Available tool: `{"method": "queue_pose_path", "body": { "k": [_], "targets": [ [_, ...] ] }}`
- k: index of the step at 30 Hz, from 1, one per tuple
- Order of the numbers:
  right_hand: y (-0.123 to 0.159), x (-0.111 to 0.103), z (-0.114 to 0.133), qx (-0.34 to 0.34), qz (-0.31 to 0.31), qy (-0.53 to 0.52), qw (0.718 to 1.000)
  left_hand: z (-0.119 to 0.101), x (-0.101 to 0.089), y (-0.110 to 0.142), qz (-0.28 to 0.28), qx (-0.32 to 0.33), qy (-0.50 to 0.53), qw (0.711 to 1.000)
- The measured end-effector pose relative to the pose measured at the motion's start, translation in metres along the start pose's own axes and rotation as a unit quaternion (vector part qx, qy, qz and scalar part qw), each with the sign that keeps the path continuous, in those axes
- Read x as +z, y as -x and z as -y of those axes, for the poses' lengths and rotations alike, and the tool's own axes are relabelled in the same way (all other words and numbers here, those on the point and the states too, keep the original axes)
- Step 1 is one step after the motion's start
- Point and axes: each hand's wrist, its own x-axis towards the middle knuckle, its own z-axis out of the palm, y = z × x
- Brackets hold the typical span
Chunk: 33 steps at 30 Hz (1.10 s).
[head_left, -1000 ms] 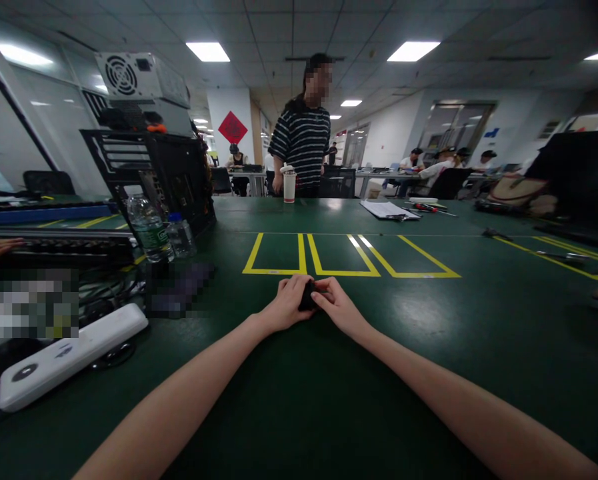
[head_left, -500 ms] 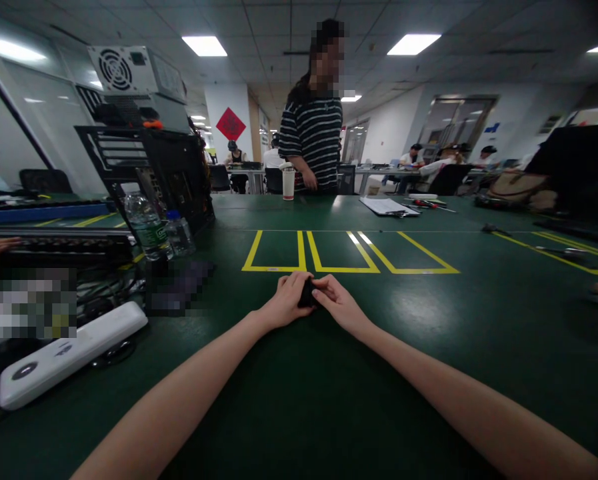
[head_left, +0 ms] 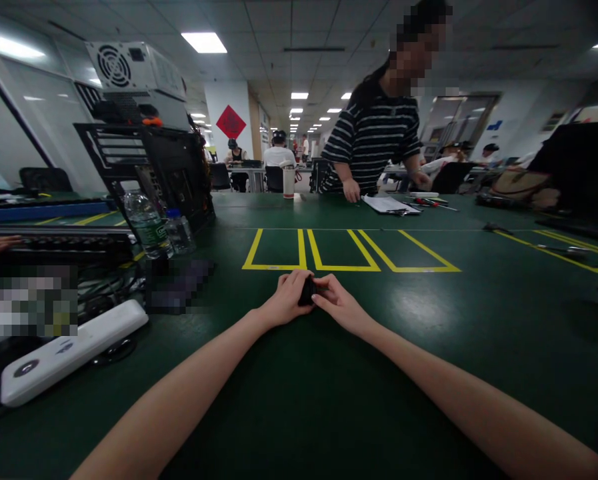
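A small black object [head_left: 307,292] sits between my hands, low over the green table [head_left: 323,400]; its kind is too dark and covered to make out. My left hand [head_left: 289,297] wraps round it from the left, fingers over the far side and thumb near me. From the right, the bent fingers and thumb of my right hand [head_left: 336,300] pinch at its edge. Just beyond my hands lie yellow tape outlines [head_left: 346,269] on the tabletop.
On the left are a white power strip [head_left: 73,353], water bottles [head_left: 146,223] and an open computer case [head_left: 173,173] carrying power supplies [head_left: 139,73]. A cup [head_left: 289,182] and a clipboard [head_left: 389,205] stand at the far edge, where a person in stripes [head_left: 373,140] leans.
The person in the striped shirt has moved right and closer, now bending towards the clipboard. My hands keep almost the same place and grip round the black object.
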Motion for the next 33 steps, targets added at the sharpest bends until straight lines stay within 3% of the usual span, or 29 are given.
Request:
{"method": "queue_pose_path", "body": {
  "k": [7, 16, 21, 27, 33],
  "targets": [
    [-0.009, 0.000, -0.008, 0.032, -0.060, 0.018, 0.998, 0.001, 0.001, -0.001, -0.004, 0.003, -0.002, 1.000],
    [0.000, -0.001, 0.000, 0.013, -0.004, 0.004, 1.000, 0.001, 0.001, -0.001, -0.009, 0.009, -0.010, 1.000],
    [0.000, 0.003, 0.011, 0.017, -0.029, 0.007, 0.999, -0.001, 0.000, -0.001, -0.005, 0.004, -0.006, 1.000],
    [-0.004, 0.002, 0.008, 0.070, -0.052, 0.032, 0.996, -0.003, -0.002, -0.001, -0.003, 0.002, 0.001, 1.000],
    [0.002, 0.001, 0.005, 0.016, -0.007, 0.003, 1.000, -0.002, -0.002, -0.001, 0.004, -0.007, 0.001, 1.000]
  ]
}}
